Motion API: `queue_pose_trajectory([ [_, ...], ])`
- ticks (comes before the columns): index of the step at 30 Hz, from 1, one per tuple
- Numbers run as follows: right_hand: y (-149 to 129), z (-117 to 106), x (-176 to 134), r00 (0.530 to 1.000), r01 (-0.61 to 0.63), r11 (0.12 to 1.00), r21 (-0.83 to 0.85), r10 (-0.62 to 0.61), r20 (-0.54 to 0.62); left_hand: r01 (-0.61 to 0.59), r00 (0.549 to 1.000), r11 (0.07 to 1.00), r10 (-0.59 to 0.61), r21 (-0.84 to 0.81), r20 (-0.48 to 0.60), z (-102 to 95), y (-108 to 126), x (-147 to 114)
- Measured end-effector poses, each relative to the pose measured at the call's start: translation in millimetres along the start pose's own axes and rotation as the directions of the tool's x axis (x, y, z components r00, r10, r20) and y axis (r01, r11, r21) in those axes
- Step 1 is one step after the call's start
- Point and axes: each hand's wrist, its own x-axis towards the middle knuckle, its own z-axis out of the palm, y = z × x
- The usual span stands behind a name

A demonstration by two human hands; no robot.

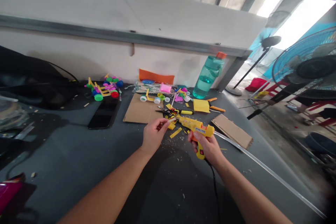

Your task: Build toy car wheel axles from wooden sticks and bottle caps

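My right hand (206,145) is wrapped round the handle of a yellow glue gun (196,126), whose nozzle points left. A long clear glue stick (262,161) runs out of its back end to the lower right. Between thumb and fingers my left hand (154,134) pinches a small pale wooden stick (172,120), close to the nozzle. Whether stick and nozzle touch I cannot tell. Just beyond lie dark-bladed pliers (164,111), a yellow-handled tool (186,112) and yellow foam scraps (175,133). A cardboard piece (139,110) lies behind my left hand.
At the back left stand small colourful wheeled models (103,89) near a black phone (103,113). A teal water bottle (208,77) stands at the back right. Orange-handled pliers (217,108) and another cardboard piece (232,131) lie right. A fan (309,66) stands beyond the table edge.
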Motion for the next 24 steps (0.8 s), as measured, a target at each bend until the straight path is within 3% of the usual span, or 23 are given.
queue_pose_trajectory([
  [7, -2.3, 0.9, 1.2, 1.0, -0.013, 1.0, -0.006, 0.013, -0.006, 0.183, 0.983, 0.966, -0.186, -0.182, 0.0, 0.2, -0.2, 2.1],
  [10, -3.0, 1.3, 0.7, 1.0, 0.002, 1.0, -0.008, -0.002, -0.009, 0.268, 0.963, 0.924, -0.265, -0.274, 0.049, 1.7, -0.6, 4.3],
  [24, -3.9, 2.3, -3.8, 1.0, 0.016, 1.0, -0.026, -0.016, 0.009, 0.346, 0.938, 0.858, -0.319, -0.38, 0.134, 5.9, -7.5, 8.3],
])
